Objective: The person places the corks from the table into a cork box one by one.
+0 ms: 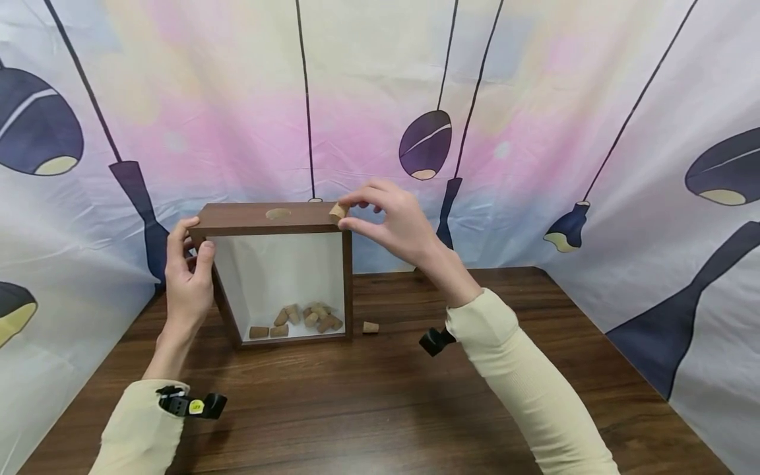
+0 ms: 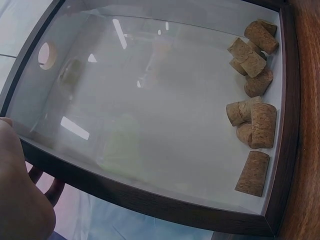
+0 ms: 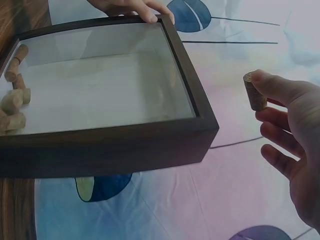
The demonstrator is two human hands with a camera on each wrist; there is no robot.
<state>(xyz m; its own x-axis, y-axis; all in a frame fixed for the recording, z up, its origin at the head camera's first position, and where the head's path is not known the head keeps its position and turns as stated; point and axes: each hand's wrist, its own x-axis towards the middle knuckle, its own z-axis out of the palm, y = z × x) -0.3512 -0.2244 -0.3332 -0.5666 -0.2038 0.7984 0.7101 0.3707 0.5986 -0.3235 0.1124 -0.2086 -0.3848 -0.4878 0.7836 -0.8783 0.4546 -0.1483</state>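
Observation:
A dark wooden box frame (image 1: 348, 284) with a clear front stands upright on the table, with a round hole (image 1: 278, 214) in its top. Several corks (image 1: 320, 316) lie heaped along its bottom, seen close up in the left wrist view. My left hand (image 1: 189, 284) grips the box's upper left edge, thumb at the front. Between thumb and fingers my right hand (image 1: 392, 221) pinches a single cork (image 3: 255, 92). In the head view that cork appears near the box's top right corner; the right wrist view shows it apart from the frame.
One loose cork (image 1: 371, 327) lies on the brown wooden table (image 1: 392, 402), just right of the box. Behind and at both sides hangs a pastel cloth (image 1: 368, 86) printed with dark lamps. Each wrist wears a small black camera (image 1: 436, 341).

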